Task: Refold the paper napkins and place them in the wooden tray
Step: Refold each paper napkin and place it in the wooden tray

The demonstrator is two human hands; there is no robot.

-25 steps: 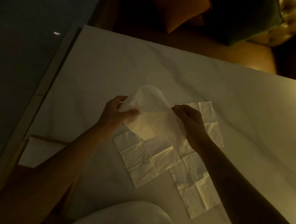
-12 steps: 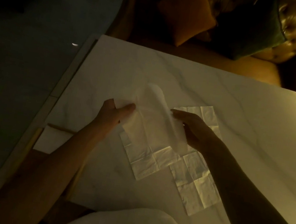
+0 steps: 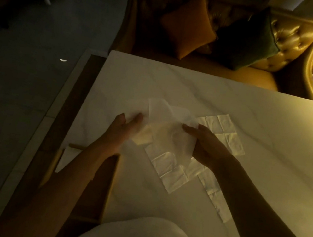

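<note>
White napkin (image 3: pixel 167 128) half-folded, lifted; unfolded napkins (image 3: pixel 172 167) flat; wooden tray (image 3: pixel 112 172) left.

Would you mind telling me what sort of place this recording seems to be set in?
Probably a restaurant or lounge booth, dimly lit. A white marble-look table faces a tufted golden bench seat with an orange cushion and a dark green one, and paper napkins lie unfolded on the table.

White marble-look rectangular tabletop (image 3: pixel 205 97), faint grey veins. Lying flat near the middle: unfolded, creased white paper napkins (image 3: pixel 170 167), edges overlapping. At the near left edge: shallow wooden tray (image 3: pixel 111 174), partly hidden.
</note>
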